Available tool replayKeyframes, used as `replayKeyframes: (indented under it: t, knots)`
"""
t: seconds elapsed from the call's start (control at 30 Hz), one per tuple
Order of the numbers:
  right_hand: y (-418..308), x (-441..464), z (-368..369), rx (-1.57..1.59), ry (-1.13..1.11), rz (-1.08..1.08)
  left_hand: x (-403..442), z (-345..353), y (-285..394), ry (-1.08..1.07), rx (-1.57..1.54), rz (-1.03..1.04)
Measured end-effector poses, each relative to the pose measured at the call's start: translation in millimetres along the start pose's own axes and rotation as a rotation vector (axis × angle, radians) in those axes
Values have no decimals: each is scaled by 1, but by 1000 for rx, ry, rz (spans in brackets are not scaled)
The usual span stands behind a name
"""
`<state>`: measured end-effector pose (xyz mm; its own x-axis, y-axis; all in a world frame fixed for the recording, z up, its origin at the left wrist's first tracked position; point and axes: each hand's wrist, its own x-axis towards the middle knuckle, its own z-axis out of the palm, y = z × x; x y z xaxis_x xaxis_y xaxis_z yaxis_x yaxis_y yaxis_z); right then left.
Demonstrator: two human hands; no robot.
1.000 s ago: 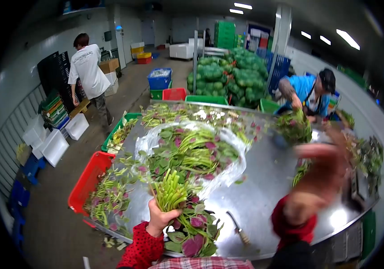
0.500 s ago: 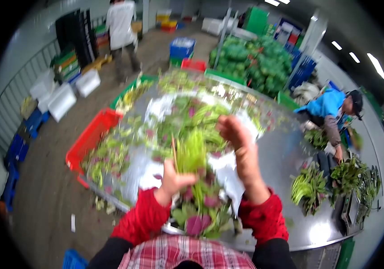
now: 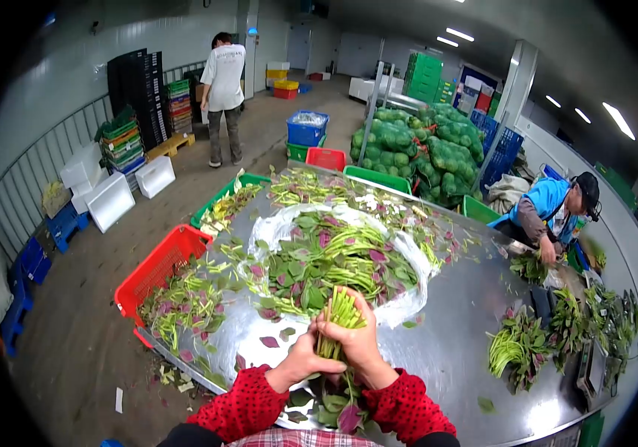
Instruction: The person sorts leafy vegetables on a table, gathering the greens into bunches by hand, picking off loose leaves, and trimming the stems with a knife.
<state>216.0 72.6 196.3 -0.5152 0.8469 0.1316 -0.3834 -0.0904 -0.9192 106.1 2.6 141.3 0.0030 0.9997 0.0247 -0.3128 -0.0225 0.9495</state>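
Near the table's front edge, a bunch of leafy greens (image 3: 343,310) stands with its cut stems upward and its green and purple leaves hanging below. My left hand (image 3: 305,360) is closed round its lower left side. Fingers of my right hand (image 3: 358,339) wrap the stems from the right, a little higher. Just beyond lies a white plastic sheet (image 3: 408,302) with a large heap of the same greens (image 3: 334,261) on it. Loose leaves are scattered on the metal table (image 3: 438,357) to the left of my hands.
A red crate (image 3: 159,272) and trimmings are at the left edge. At the right are bunched greens (image 3: 516,346), a scale (image 3: 587,369) and a co-worker (image 3: 546,208) in blue, handling greens. Another person (image 3: 223,86) stands at the back left. Net bags (image 3: 438,149) are piled behind the table.
My right hand has come in from the right and closed on the stems beside my left hand. The co-worker has moved greens down to the table's right side. The view has turned right.
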Motion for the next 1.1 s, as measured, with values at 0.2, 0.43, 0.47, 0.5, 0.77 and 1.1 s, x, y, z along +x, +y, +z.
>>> replayKeyframes:
  t: [0.2, 0.43, 0.47, 0.5, 0.77, 1.1]
  knots:
    - [9, -6, 18, 15, -44, -22, -10, -10, 8, -32, 120, 173]
    - [13, -11, 39, 97, -50, -16, -34, -8, 20, 136, 211, 327]
    - [15, -11, 43, 98, -51, -44, -33, -13, 12, 160, 213, 339]
    - [18, -11, 43, 106, -65, -28, -32, -14, 6, 102, 126, 292]
    - [29, -14, 29, 75, -92, -160, -31, -7, 35, 17, 237, -33]
    - [46, -47, -112, -230, -75, 116, -10, -37, 73, 57, 861, 120]
